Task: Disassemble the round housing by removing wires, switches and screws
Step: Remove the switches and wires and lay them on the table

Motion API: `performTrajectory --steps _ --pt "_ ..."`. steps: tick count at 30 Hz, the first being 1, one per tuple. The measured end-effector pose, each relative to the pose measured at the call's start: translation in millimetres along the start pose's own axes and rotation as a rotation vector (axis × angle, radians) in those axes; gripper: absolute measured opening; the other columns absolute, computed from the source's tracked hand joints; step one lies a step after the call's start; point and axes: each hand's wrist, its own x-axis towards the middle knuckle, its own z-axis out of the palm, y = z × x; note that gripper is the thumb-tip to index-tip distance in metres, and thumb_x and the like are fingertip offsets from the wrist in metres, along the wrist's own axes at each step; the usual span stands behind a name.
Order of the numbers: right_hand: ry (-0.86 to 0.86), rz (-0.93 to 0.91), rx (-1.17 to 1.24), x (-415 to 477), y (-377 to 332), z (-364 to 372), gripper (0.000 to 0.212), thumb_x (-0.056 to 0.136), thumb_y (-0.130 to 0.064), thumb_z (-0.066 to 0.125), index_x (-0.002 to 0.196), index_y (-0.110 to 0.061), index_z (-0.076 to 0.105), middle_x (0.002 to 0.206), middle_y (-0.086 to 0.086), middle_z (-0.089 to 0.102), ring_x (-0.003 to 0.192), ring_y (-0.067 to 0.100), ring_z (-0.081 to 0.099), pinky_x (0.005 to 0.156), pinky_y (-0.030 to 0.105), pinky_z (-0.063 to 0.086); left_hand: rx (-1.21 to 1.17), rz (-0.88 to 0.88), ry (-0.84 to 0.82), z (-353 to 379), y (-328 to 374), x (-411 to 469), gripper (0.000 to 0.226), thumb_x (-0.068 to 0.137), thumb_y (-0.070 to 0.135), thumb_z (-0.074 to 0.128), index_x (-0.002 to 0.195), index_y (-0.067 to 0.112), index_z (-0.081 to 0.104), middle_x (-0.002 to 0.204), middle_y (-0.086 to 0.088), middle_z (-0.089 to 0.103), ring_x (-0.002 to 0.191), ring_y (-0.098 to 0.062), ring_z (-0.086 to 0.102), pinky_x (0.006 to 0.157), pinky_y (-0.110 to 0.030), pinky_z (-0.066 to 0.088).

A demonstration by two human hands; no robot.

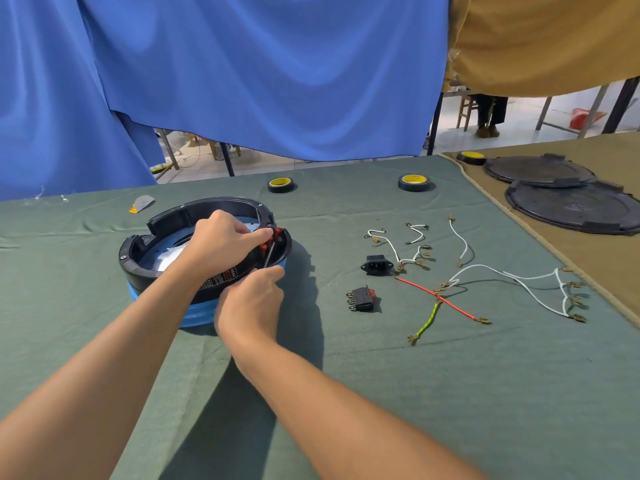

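Note:
The round black housing (pixel 162 225) with a blue base lies on the green cloth at centre left. My left hand (pixel 221 242) reaches across its top and grips the red and black handle of a screwdriver (pixel 269 244) at the housing's right rim. My right hand (pixel 251 303) sits just below, at the housing's front right side, with its fingertips pinching the screwdriver's metal shaft. The tip is hidden behind my fingers. Removed parts lie to the right: a black power socket (pixel 375 265), a black rocker switch (pixel 362 298), and several white, red and green-yellow wires (pixel 450 292).
Two tape rolls (pixel 280 184) (pixel 414 182) stand at the table's far side, a third (pixel 471 157) at the far right. Two black round covers (pixel 540 171) lie on a tan cloth at right. Blue curtain hangs behind. A small grey and orange scrap (pixel 142 203) lies far left.

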Motion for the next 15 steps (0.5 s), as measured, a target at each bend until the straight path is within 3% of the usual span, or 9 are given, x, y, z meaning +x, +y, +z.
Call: performTrajectory --steps 3,7,9,12,15 --pt "-0.031 0.109 0.243 0 4 7 0.035 0.098 -0.031 0.018 0.112 -0.016 0.047 0.119 0.010 0.059 0.106 0.032 0.057 0.091 0.043 0.045 0.010 0.006 -0.012 0 0 0 0.059 0.090 0.051 0.061 0.064 -0.001 0.070 0.039 0.002 0.036 0.047 -0.014 0.031 0.045 -0.025 0.027" --pt "-0.038 0.082 0.210 0 2 2 0.052 0.087 -0.044 0.017 0.114 -0.015 0.050 0.117 0.009 0.059 0.102 0.029 0.057 0.086 0.041 0.044 0.003 0.006 -0.012 0 -2 1 0.059 0.089 0.052 0.061 0.066 -0.002 0.070 0.046 -0.003 0.038 0.050 -0.017 0.033 0.048 -0.030 0.028" --pt "-0.072 0.013 0.052 0 -1 -8 0.035 0.094 -0.036 0.024 0.110 -0.013 0.045 0.114 0.007 0.056 0.095 0.026 0.056 0.078 0.037 0.043 0.006 -0.001 -0.003 1 -3 2 0.060 0.089 0.052 0.061 0.066 -0.003 0.069 0.046 -0.002 0.038 0.051 -0.017 0.034 0.049 -0.030 0.029" --pt "-0.061 -0.067 -0.132 10 0 -24 0.017 0.100 -0.022 0.030 0.108 -0.015 0.043 0.119 0.011 0.053 0.097 0.029 0.058 0.077 0.038 0.049 0.013 0.003 0.005 1 -3 3 0.063 0.089 0.053 0.061 0.057 -0.001 0.054 0.051 -0.007 0.035 0.055 -0.020 0.032 0.051 -0.032 0.026" --pt "-0.130 -0.003 -0.109 20 -8 -33 0.020 0.097 -0.019 0.032 0.106 -0.015 0.049 0.107 0.006 0.052 0.065 0.021 0.050 0.047 0.024 0.044 0.013 0.002 0.003 2 -4 4 0.061 0.089 0.054 0.060 0.068 -0.003 0.063 0.067 -0.023 0.058 0.063 -0.023 0.041 0.054 -0.034 0.032"
